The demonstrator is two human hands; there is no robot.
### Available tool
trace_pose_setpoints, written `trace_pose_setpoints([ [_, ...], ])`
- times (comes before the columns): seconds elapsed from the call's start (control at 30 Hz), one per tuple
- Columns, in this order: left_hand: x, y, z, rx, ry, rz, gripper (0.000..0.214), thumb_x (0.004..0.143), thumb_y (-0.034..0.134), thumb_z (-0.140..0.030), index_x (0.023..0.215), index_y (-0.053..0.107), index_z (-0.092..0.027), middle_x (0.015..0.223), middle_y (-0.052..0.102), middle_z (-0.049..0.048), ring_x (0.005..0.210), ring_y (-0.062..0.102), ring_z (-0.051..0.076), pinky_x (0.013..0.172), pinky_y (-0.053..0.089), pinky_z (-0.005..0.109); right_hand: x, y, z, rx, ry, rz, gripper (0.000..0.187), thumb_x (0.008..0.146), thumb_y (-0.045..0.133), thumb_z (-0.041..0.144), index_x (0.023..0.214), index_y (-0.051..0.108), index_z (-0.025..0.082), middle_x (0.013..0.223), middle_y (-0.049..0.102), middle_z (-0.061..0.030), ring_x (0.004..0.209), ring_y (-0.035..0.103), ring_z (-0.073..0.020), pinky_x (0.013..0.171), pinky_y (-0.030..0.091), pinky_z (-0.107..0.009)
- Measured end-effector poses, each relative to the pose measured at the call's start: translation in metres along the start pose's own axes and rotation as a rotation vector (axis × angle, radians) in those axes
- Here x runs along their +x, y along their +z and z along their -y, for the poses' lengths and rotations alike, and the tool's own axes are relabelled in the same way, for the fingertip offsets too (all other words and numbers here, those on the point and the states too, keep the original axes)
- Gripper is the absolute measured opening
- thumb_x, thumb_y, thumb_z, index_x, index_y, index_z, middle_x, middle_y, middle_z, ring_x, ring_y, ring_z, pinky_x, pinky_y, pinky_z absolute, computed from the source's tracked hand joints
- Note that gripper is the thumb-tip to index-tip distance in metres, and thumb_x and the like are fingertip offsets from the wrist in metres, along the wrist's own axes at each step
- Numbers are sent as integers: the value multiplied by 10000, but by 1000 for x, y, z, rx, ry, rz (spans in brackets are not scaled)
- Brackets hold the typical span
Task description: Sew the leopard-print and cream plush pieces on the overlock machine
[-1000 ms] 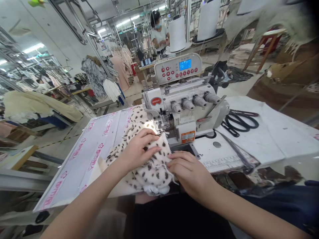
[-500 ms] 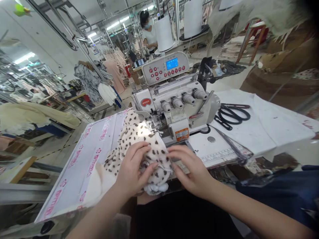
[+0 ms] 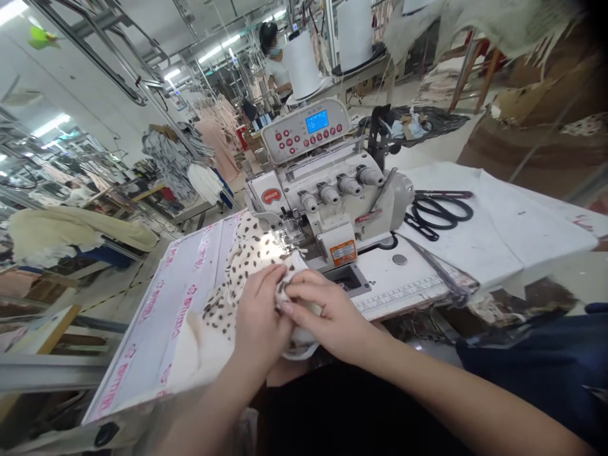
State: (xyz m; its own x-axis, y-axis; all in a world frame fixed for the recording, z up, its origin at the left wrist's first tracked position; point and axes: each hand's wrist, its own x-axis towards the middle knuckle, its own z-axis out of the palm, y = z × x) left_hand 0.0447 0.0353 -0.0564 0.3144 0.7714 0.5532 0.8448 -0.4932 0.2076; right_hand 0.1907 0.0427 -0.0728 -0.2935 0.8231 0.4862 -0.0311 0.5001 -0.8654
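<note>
**Head view, looking forward and down at the work**

Left hand (image 3: 261, 313): near the middle of the table, fingers together and curled, clamped on a gathered fold of the spotted cream fabric (image 3: 251, 266).

Right hand (image 3: 327, 313): just right of the left hand, fingers together and reaching across, their tips touching the left hand and clamped on the same fold.

Fabric position: runs far from the hands to the presser foot (image 3: 291, 235) of the overlock sewing machine (image 3: 323, 202), bunched under both hands at the near end.

Work surface: a clear plastic sheet with pink print (image 3: 180, 278) lies left of the machine, under the fabric.

Right of the machine: black-handled scissors (image 3: 439, 212) rest on a white sheet (image 3: 522, 218), well apart from the hands; a ruler scale (image 3: 403, 294) lies nearer.

Far side: the machine's control panel (image 3: 297, 130) faces the person, with tall white thread cones (image 3: 354, 31) beyond.

Background: a co-worker (image 3: 274, 60) stands far off, apart from this work.
</note>
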Motion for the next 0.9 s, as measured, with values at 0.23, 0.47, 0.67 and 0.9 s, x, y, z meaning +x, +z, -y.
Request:
trace_pose_setpoints([
  [0.23,11,-1,11,-89,-107,-24,188,827,460,-169,988,553,-202,988,585,19,921,540,166,806,447,302,-10,-6,-45,158,230,-320,271,784,564,270,1031,524,166,925,578,-58,849,557,-165,740,464,-289],
  [0.47,11,12,9,120,64,-24,333,763,535,-134,1095,529,-145,998,499,96,948,476,218,816,437,363,-13,8,-49,187,373,-27,156,773,549,290,720,554,143,625,502,28,594,463,-110,551,381,-213],
  [0.67,11,11,9,136,162,7,419,701,463,7,1097,521,-120,1025,486,109,967,439,233,827,431,383,-17,2,-42,163,348,0,155,793,521,292,751,561,149,656,527,17,614,466,-119,569,386,-216],
  [0.9,11,12,11,179,263,62,502,630,397,65,1106,490,-60,985,488,129,934,431,235,794,456,371,-20,5,-44,-7,333,15,177,819,485,295,723,541,158,629,494,25,592,439,-116,548,360,-216],
])
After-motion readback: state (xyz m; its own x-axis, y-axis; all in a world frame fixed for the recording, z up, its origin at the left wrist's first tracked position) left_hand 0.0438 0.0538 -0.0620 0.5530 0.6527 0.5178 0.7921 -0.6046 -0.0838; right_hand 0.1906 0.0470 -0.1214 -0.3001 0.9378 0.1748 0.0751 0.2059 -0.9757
